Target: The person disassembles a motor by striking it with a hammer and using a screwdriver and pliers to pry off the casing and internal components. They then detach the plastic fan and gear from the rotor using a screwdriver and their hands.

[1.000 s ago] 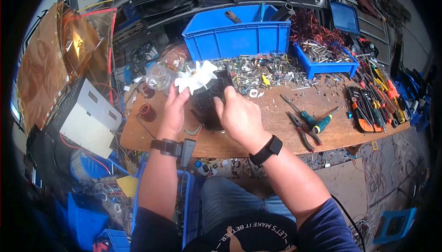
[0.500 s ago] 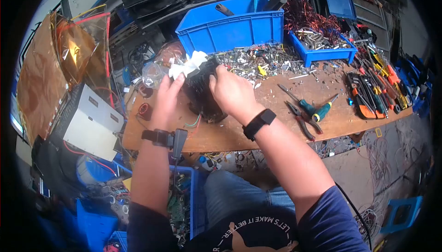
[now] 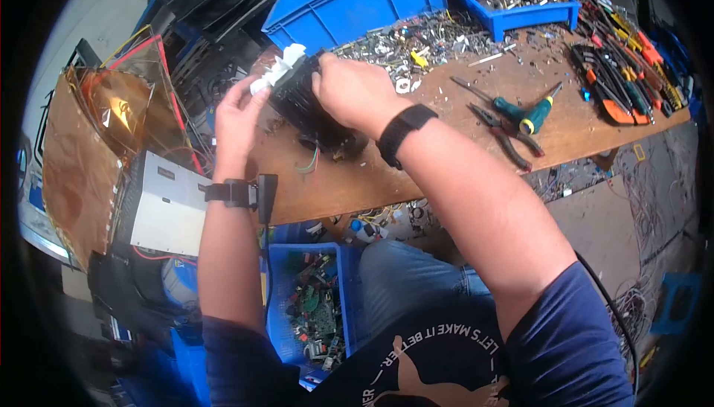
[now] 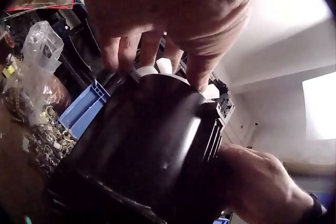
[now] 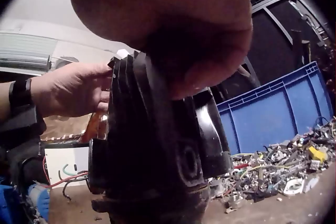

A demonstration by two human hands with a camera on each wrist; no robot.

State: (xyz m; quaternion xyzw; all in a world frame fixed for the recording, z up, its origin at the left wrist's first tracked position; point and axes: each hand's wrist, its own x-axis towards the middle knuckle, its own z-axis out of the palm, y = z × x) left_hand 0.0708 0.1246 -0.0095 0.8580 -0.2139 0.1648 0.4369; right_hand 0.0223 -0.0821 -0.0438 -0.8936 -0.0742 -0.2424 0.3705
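A white bladed fan wheel [image 3: 279, 67] sits at the upper end of a black ribbed plastic housing [image 3: 303, 107], which is held tilted over the wooden table. My left hand [image 3: 236, 117] grips the fan wheel at its edge, thumb on one side and fingers on the other; white blades [image 4: 164, 66] show between them in the left wrist view. My right hand [image 3: 358, 92] holds the housing by its upper right side, its fingers curled over the ribs [image 5: 128, 108]. Thin coloured wires [image 3: 309, 163] hang from the housing's lower end.
Pliers [image 3: 508, 135] and green-handled screwdrivers [image 3: 537, 114] lie on the table [image 3: 439, 161] to the right. Behind stand a large blue bin [image 3: 364, 5] and loose metal scraps [image 3: 394, 46]. A blue crate [image 3: 343, 288] of circuit boards is below the front edge.
The head view has shifted and turned. Both hands have tilted the housing and fan wheel together, so the wheel now shows more edge-on. Each hand keeps its hold.
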